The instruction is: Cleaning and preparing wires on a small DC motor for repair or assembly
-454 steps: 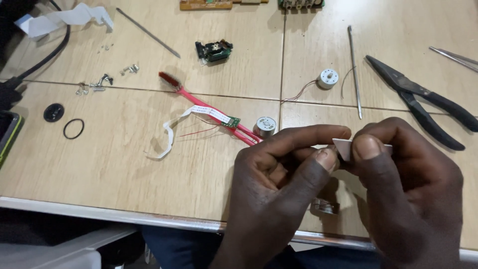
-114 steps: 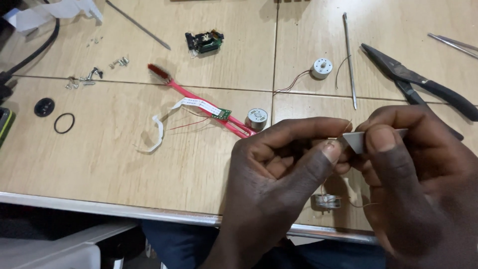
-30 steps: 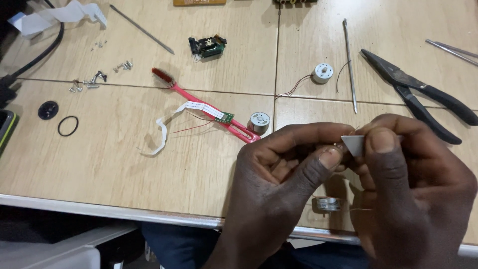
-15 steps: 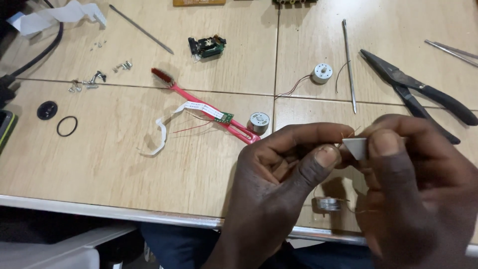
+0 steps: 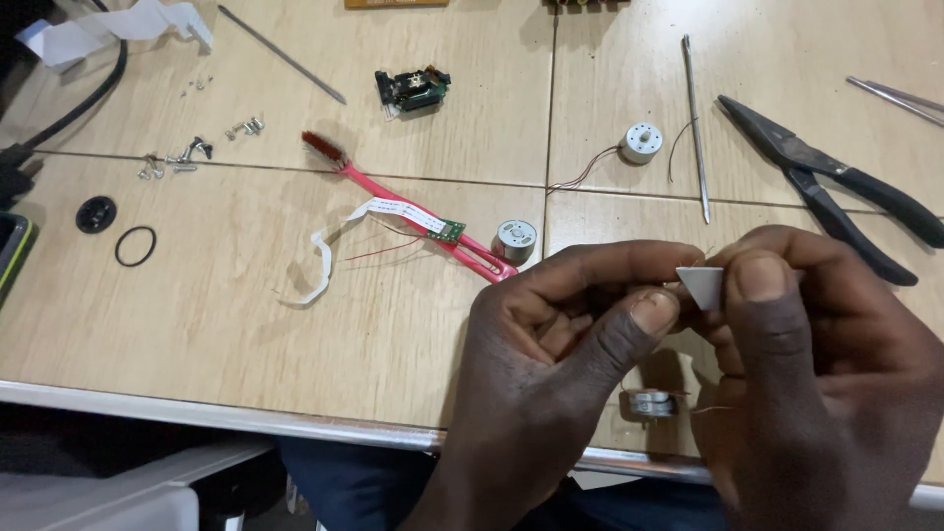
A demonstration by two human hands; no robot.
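we see the desk (image 5: 246, 324) first — pale wood panels with a metal front edge, things strewn over it. our left hand (image 5: 551, 364) and right hand (image 5: 836, 374) meet low at the right, above the desk's front edge. the fingers of both hands are pressed together on a small white tab (image 5: 702, 285): the right thumb lies over its right side, the left thumb and forefinger close on its left, so the tab sits pinched between the two hands, held up off the desk. under the hands a small round motor (image 5: 649, 401) lies on the desk near the edge, partly hidden.

black pliers (image 5: 836, 187) lie to the upper right, jaws pointing up-left, well apart from the hands. a pink toothbrush (image 5: 413, 211) runs slantwise across the middle, its bristles at the upper left; a white ribbon cable (image 5: 334, 246) with a small green board crosses it. just beside the toothbrush's lower end stands a silver motor (image 5: 514, 239). a thin metal rod (image 5: 695, 128) lies upright in the picture, left of the pliers, and a white motor (image 5: 642, 142) with fine wires sits beside it. further up — a small black module (image 5: 411, 88). at the left are a black ring (image 5: 136, 246), a black disc (image 5: 95, 213) and loose screws (image 5: 187, 155).
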